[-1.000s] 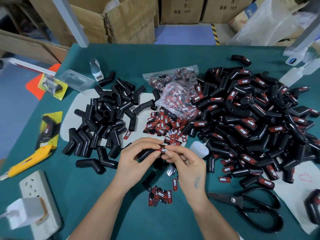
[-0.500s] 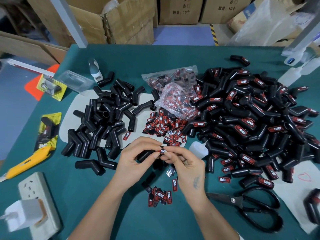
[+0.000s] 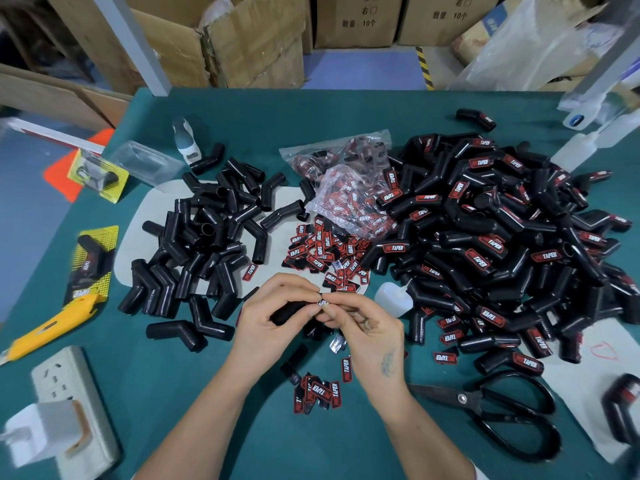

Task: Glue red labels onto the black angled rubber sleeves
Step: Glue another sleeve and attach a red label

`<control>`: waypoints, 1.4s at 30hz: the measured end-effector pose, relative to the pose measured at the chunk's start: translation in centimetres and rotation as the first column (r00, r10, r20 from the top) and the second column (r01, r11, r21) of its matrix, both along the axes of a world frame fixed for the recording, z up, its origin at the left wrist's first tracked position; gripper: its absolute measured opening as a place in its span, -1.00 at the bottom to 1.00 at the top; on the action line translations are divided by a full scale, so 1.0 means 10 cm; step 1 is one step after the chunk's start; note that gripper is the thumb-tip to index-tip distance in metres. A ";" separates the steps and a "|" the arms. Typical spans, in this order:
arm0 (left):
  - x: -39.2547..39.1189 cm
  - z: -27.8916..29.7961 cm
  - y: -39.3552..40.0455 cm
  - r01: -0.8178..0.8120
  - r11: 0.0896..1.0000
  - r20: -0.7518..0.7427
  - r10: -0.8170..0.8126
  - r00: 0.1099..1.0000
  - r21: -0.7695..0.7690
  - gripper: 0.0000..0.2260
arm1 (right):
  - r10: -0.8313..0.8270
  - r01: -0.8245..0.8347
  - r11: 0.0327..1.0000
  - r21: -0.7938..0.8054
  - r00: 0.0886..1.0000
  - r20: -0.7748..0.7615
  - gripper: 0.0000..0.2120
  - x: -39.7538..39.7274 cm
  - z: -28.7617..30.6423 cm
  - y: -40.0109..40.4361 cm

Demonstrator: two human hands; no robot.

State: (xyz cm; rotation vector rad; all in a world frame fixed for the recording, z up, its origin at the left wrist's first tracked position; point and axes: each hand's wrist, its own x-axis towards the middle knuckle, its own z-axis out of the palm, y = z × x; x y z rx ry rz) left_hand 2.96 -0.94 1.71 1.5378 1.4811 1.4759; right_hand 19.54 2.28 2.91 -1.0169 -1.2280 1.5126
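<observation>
The black angled rubber sleeve sits in my left hand, fingers curled round it so only a dark stretch shows under my palm; its far end is hidden behind my fingertips. My right hand meets it from the other side, thumb and forefinger pinching a small red label at the sleeve's tip; the label is mostly covered, and I cannot tell whether it already lies flat on the rubber. Both hands hover above the green table, near its front edge. Just beyond them lies the loose heap of red labels, with a few more between my wrists. Unlabelled sleeves pile up left, labelled ones right. A white glue bottle peeks out beside my right hand, partly buried. Black scissors lie to the right.
</observation>
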 end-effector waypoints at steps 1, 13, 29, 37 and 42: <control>0.00 0.00 0.00 0.001 1.000 0.004 -0.001 1.000 0.000 -0.88 | 0.001 -0.001 1.000 -0.002 1.000 -0.004 -0.70 0.00 0.00 0.00; 0.01 0.07 -0.01 -0.008 1.000 -0.005 0.007 1.000 -0.026 -0.91 | 0.019 -0.019 0.999 -0.051 1.000 -0.012 -0.69 0.01 0.04 0.03; -0.09 0.12 0.00 0.035 0.999 -0.043 -0.037 0.998 -0.041 -0.86 | 0.076 -0.082 0.992 -0.094 0.995 -0.065 -0.74 0.05 0.11 0.07; -0.10 0.11 0.00 0.039 0.998 -0.041 -0.041 0.998 -0.057 -0.82 | 0.092 -0.099 0.990 -0.103 0.993 -0.075 -0.73 0.07 0.10 0.08; -0.10 0.12 -0.01 0.052 0.997 -0.042 -0.055 0.998 -0.063 -0.80 | 0.086 -0.094 0.989 -0.117 0.994 -0.067 -0.75 0.06 0.10 0.07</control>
